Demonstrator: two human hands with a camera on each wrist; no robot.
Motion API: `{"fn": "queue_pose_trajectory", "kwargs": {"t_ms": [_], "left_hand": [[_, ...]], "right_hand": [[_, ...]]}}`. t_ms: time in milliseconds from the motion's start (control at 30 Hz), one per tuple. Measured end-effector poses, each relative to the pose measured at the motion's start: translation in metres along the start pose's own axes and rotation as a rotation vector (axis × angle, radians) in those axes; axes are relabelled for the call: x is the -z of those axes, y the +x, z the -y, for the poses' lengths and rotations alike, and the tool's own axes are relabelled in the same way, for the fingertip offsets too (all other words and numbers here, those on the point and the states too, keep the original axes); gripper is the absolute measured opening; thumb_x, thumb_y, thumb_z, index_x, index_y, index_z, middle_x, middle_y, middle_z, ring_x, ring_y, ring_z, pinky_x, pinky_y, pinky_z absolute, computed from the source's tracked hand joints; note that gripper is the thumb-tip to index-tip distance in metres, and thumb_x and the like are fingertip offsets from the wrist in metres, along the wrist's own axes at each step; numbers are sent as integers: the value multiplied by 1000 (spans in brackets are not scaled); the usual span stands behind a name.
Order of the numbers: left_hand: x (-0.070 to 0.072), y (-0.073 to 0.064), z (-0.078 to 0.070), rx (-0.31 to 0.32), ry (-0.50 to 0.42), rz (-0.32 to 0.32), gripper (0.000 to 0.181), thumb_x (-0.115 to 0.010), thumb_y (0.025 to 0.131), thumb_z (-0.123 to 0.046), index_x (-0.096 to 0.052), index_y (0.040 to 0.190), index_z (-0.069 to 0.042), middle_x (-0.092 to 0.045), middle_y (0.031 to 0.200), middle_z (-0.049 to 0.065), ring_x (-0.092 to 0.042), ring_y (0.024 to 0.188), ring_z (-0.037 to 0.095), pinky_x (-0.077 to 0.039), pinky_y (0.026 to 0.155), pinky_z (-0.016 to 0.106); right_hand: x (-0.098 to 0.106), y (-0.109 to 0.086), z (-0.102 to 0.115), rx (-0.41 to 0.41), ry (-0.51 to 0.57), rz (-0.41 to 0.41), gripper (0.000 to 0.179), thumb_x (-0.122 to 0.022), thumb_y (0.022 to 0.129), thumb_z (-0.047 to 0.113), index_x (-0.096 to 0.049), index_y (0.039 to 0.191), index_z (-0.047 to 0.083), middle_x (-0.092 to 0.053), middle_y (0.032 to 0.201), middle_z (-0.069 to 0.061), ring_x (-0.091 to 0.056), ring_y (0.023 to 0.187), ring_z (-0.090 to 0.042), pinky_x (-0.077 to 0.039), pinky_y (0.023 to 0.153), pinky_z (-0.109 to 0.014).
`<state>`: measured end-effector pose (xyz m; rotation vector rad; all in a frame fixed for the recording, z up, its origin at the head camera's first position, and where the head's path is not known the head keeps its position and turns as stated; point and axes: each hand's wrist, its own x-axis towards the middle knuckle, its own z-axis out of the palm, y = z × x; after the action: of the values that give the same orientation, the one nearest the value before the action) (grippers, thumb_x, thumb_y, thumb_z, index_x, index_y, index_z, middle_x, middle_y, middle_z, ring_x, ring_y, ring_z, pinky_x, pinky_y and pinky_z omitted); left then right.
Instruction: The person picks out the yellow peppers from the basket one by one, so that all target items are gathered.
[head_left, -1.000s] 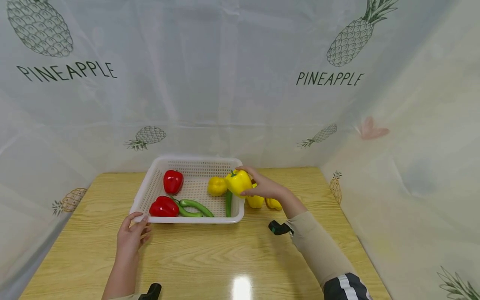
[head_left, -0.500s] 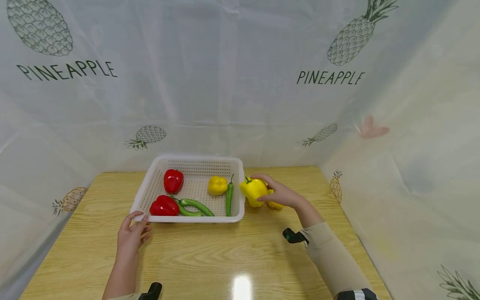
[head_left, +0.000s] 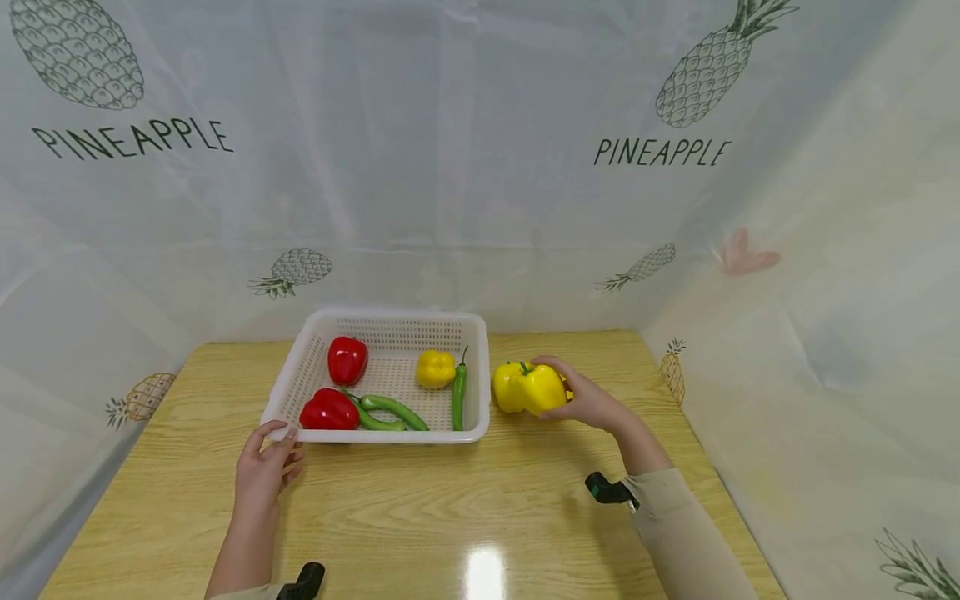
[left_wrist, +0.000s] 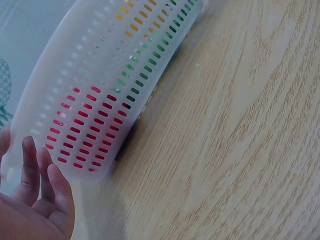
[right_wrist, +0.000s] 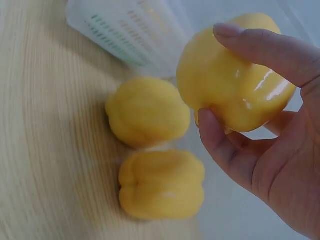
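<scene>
My right hand (head_left: 588, 404) grips a yellow bell pepper (right_wrist: 235, 75), its thumb and fingers spread round the sides. In the right wrist view, this pepper is raised above two more yellow bell peppers, a nearer one (right_wrist: 162, 184) and one by the basket (right_wrist: 147, 111), both on the table. My left hand (head_left: 261, 471) pinches the front left corner of the white plastic basket (head_left: 375, 437) at its rim. In the left wrist view, several fingers (left_wrist: 61, 187) hang bent beside the slotted wall. The third yellow pepper is mostly hidden in the head view.
Inside the basket lie two red bell peppers, one at the back (head_left: 347, 360) and one in front (head_left: 329, 410), a yellow bell pepper (head_left: 436, 369) and several green chili peppers (head_left: 459, 398). The wooden table (head_left: 420, 500) meets a pineapple-printed curtain (head_left: 450, 208) behind.
My right hand has carried the yellow bell pepper rightward, from over the basket's right rim to above the peppers on the table. The left hand has stayed at the basket's corner.
</scene>
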<state>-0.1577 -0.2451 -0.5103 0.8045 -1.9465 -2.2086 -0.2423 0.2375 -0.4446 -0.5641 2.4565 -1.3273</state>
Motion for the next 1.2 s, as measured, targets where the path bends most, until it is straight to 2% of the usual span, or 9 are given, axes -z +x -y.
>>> {"fn": "queue_pose_trajectory", "kwargs": {"t_ms": [300,500,633,833,1067,1200], "left_hand": [[-1,-1,-1,-5,18,-5,30,-61,98,-25,-48,124,-18,-66,76,-10,-62,66,7,-53,61,23],[-2,-2,-3,-11,15,-2,31,-62,97,-25,-48,123,-17,-65,74,-11,-61,66,7,-52,60,22],[-2,-2,-2,-6,17,0,31,-62,97,-25,-48,124,-17,-65,75,-10,-62,67,7,-53,61,22],[0,-1,0,8,18,-7,31,-61,98,-24,-47,125,-17,-66,75,-10,-62,67,8,-53,61,23],[-1,-1,0,5,21,-9,31,-61,98,-24,-47,125,-16,-66,77,-9,-62,67,8,-53,61,23],[-1,0,0,-3,21,-10,32,-62,97,-24,-47,125,-16,-66,77,-9,-62,68,8,-53,61,23]], "right_hand": [[12,-21,-17,-12,-9,-119,86,-81,82,15,-30,151,27,-20,159,-11,-31,134,-50,-38,99,-63],[16,-34,-26,-46,25,-144,86,-77,86,18,-25,153,27,-19,158,-16,-34,130,-55,-48,89,-56],[17,-42,-33,-54,88,-165,86,-76,87,13,-23,154,25,-17,157,-19,-36,126,-58,-53,82,-51],[18,-52,-45,-59,140,-178,86,-73,89,12,-20,154,26,-19,154,-23,-43,120,-53,-54,77,-50],[20,-60,-57,-82,141,-226,84,-72,90,13,-19,155,26,-21,150,-27,-50,113,-49,-53,77,-54],[21,-63,-62,-123,130,-257,85,-72,90,15,-18,155,25,-22,149,-27,-52,111,-47,-52,79,-55]]}}
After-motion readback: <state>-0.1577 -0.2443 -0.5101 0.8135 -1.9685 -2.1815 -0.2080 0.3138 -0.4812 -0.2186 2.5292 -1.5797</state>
